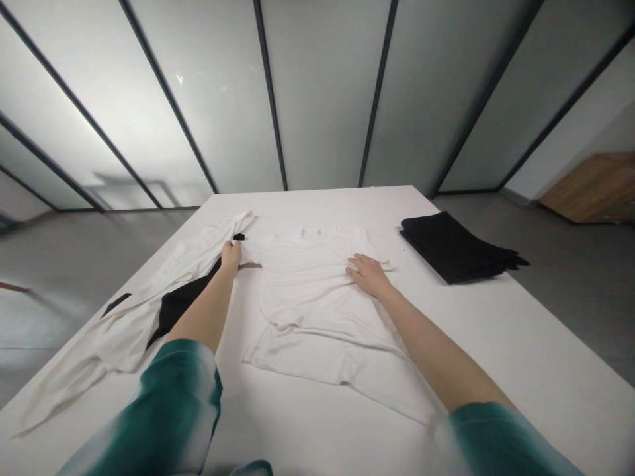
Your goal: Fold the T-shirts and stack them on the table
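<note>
A white T-shirt [307, 284] lies spread on the white table, its collar toward the far side and its lower part wrinkled and folded over unevenly. My left hand [231, 254] is closed on the end of the shirt's left sleeve, fingers pinched together. Flat on the shirt's right side near the other sleeve rests my right hand [368, 272], its fingers spread. Left of my left arm lie a crumpled off-white garment [124, 330] and a black cloth [183, 301], partly under it.
A stack of folded black cloth [456, 244] sits at the right side of the table [520, 337]. Behind the table stands a frosted glass wall [322, 92] with dark frames. A wooden piece of furniture [590, 188] is on the floor at far right.
</note>
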Demonstrator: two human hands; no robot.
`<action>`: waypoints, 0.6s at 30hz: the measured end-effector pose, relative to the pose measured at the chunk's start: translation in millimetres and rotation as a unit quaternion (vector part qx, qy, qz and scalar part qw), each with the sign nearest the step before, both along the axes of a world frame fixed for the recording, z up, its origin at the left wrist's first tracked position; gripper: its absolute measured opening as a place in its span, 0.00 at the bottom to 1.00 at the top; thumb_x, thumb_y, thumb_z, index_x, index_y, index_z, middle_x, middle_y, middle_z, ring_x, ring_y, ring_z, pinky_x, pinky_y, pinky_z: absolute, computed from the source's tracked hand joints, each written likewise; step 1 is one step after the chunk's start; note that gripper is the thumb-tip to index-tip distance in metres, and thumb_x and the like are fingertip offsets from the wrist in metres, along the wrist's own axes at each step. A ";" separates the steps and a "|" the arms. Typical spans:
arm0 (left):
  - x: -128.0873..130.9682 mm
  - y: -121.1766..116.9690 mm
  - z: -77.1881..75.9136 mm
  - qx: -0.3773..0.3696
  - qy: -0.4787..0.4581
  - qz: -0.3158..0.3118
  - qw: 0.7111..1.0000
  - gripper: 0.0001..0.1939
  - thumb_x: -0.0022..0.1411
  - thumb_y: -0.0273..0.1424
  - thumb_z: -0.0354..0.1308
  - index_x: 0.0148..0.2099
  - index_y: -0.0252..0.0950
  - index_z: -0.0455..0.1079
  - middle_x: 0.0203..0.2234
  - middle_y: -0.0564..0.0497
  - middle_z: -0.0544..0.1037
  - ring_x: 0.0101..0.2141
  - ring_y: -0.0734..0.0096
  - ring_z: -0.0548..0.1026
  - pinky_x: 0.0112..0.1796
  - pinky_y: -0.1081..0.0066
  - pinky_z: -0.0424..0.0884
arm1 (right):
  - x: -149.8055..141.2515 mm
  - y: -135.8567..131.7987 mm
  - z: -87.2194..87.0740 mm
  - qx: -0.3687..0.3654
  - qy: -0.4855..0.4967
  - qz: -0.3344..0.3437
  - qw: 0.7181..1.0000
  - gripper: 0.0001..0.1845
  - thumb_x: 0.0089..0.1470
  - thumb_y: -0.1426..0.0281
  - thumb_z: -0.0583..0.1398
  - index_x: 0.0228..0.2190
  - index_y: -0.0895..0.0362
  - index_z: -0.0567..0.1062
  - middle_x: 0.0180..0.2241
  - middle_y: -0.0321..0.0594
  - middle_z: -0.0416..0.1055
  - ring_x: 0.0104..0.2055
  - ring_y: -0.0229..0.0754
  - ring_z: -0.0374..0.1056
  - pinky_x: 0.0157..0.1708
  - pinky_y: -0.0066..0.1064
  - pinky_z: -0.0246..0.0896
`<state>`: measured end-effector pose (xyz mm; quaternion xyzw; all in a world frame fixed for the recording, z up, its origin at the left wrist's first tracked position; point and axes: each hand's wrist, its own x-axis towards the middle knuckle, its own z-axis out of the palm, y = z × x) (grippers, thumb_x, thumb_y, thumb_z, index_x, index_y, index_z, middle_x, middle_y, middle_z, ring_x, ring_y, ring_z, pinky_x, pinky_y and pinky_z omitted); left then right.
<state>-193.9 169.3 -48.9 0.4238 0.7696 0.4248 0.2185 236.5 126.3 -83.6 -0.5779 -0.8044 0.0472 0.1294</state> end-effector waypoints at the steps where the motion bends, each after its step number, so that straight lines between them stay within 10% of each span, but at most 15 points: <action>1: 1.1 -1.5 3.4 0.012 0.001 0.012 1.000 0.11 0.59 0.42 0.49 0.37 0.41 0.61 0.31 0.49 0.70 0.36 0.59 0.70 0.33 0.66 0.67 | 0.0 -0.2 0.3 0.000 0.000 0.001 1.000 0.26 0.65 0.59 0.50 0.59 0.55 0.70 0.63 0.48 0.62 0.65 0.52 0.56 0.62 0.47 0.51; 11: 56.2 2.5 46.4 0.046 0.189 -0.184 0.964 0.06 0.62 0.37 0.52 0.38 0.40 0.62 0.27 0.53 0.68 0.34 0.62 0.70 0.39 0.66 0.65 | -1.2 -3.1 5.3 -0.012 -0.003 -0.003 1.000 0.26 0.65 0.59 0.51 0.59 0.56 0.69 0.64 0.49 0.60 0.66 0.53 0.55 0.62 0.45 0.50; 18: 123.8 -1.8 37.9 0.009 0.189 -0.313 0.931 0.07 0.63 0.37 0.53 0.41 0.40 0.64 0.25 0.52 0.72 0.31 0.62 0.73 0.37 0.66 0.66 | -1.1 -3.6 6.0 -0.012 -0.001 -0.001 1.000 0.26 0.65 0.59 0.51 0.59 0.57 0.70 0.64 0.49 0.60 0.66 0.52 0.55 0.62 0.44 0.50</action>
